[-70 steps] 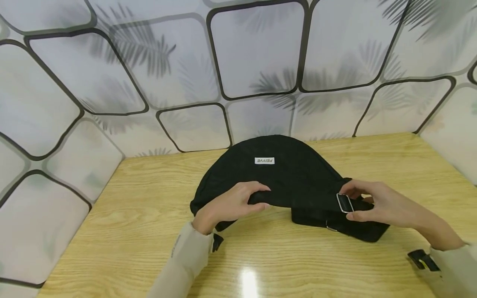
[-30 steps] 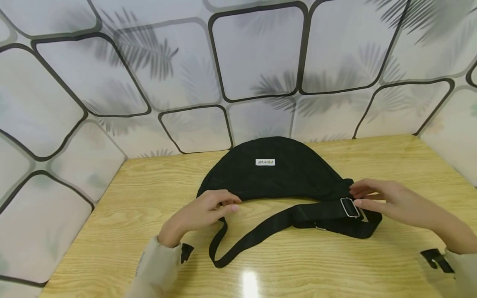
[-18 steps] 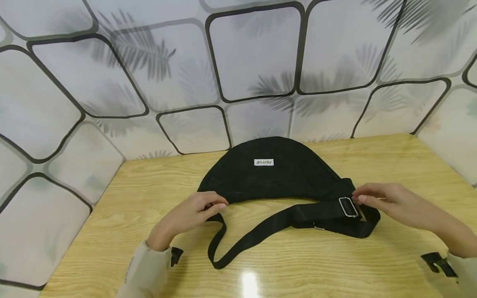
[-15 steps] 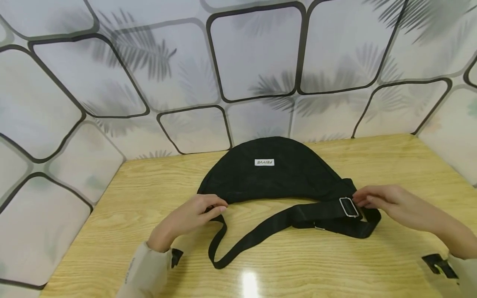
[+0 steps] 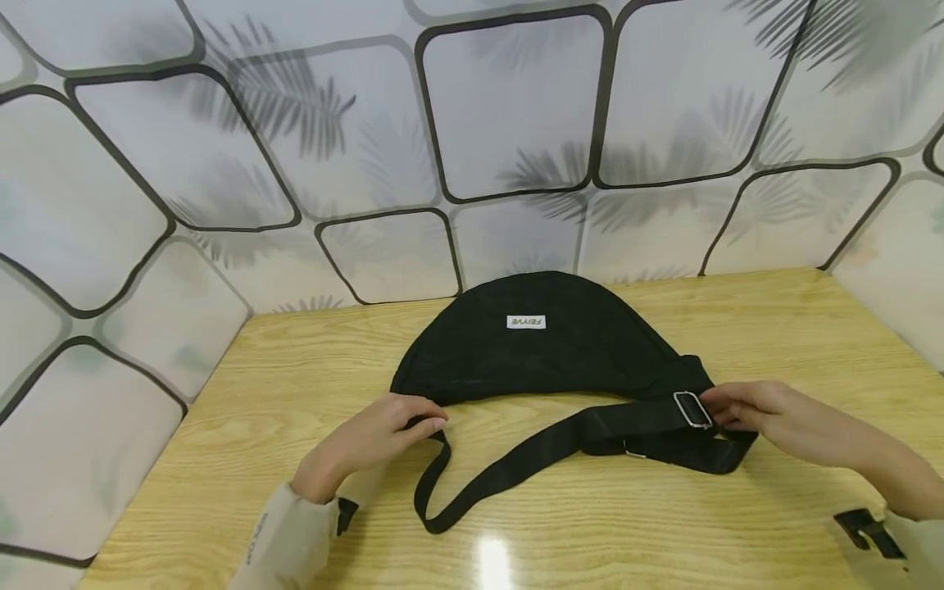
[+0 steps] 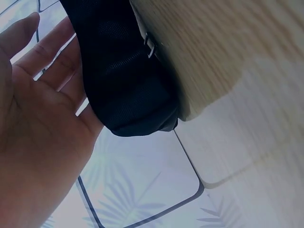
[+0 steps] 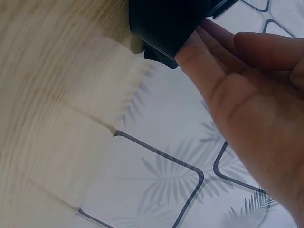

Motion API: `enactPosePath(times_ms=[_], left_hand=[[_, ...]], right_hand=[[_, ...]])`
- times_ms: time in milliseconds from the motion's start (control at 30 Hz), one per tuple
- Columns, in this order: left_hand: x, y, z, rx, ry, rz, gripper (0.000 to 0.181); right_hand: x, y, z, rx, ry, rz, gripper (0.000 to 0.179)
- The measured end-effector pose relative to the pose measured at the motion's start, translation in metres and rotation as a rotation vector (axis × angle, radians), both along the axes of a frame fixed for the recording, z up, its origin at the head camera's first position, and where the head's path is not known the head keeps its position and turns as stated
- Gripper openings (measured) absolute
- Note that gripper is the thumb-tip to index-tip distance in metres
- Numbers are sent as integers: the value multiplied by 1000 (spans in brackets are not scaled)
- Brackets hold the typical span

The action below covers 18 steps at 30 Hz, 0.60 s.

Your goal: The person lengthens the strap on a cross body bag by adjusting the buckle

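Observation:
A black half-moon waist bag (image 5: 531, 360) lies on the table with its curved edge toward the back wall; its small white label reads upside down. In front of it runs a black strap (image 5: 509, 467), looping at the left and doubled at the right, with a metal slide buckle (image 5: 693, 410). My left hand (image 5: 369, 442) is at the bag's left end, where the strap starts; in the left wrist view its fingers (image 6: 57, 66) are fairly straight against black fabric. My right hand (image 5: 782, 422) touches the strap beside the buckle, its fingers (image 7: 204, 61) loosely extended against the fabric, thumb apart.
The wood-grain table (image 5: 295, 369) meets a patterned wall covering (image 5: 516, 106) right behind the bag, with side walls at left and right. Black straps with clips (image 5: 870, 533) hang at the sleeve cuffs.
My left hand has left the bag's front edge and moved left, and the strap loop now lies uncovered in front. The right hand stays by the buckle, slightly lower than before.

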<state>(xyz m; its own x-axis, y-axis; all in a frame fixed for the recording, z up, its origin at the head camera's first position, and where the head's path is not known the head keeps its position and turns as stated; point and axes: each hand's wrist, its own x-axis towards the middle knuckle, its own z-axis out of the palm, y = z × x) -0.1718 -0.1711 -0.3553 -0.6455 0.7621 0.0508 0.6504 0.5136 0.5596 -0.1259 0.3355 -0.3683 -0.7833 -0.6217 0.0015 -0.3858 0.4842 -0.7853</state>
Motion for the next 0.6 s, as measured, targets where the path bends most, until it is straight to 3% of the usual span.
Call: enactPosePath(times_ms=[200,433,600], left_hand=[[-1,0,-3,10,-10,-6,25],[-3,-2,-3,0,-39,5,25],[-2,-5,-3,-11,-59,31,23]], right_hand=[[-1,1,0,33,-5,-12,28],[-1,-2,5,167,-48,-69,29],[0,-4,7,217,-32,-78,29]])
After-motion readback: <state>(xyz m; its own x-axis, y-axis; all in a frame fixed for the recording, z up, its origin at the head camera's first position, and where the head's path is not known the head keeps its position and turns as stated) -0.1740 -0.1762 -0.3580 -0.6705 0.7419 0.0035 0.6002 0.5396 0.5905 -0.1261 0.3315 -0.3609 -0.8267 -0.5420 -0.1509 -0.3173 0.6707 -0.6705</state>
